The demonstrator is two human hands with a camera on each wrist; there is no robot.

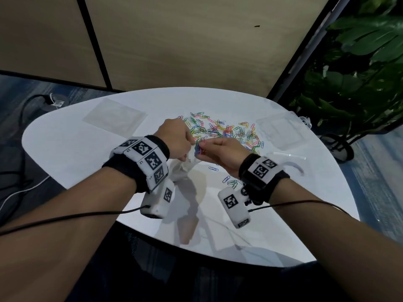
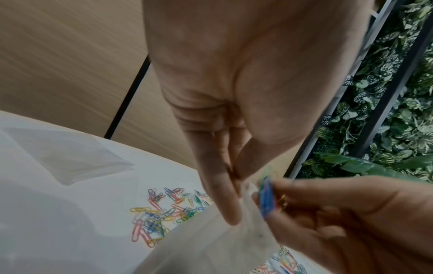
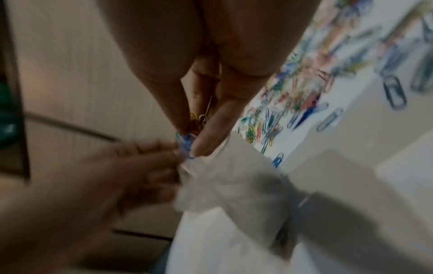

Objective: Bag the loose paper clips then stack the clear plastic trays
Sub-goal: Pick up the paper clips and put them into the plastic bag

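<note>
A heap of coloured paper clips [image 1: 226, 131] lies on the white table [image 1: 76, 149] beyond both hands. My left hand [image 1: 176, 138] pinches the rim of a clear plastic bag [image 1: 182, 168] that hangs below it. My right hand [image 1: 216, 151] pinches a small bunch of clips [image 2: 267, 196], mostly blue, right at the bag's mouth [image 3: 187, 146]. One clear tray [image 1: 114, 115] lies flat at the far left, another clear tray [image 1: 281, 129] at the far right. In the wrist views the bag [image 2: 211, 246] [image 3: 225, 187] shows as pale, crumpled film.
A few stray clips [image 1: 229, 180] lie near my right wrist. A clear plastic strip [image 1: 290, 156] lies at the right edge. Wood panels stand behind the table, a leafy plant [image 1: 359, 62] to the right, and cables [image 1: 26, 186] run over the floor at left.
</note>
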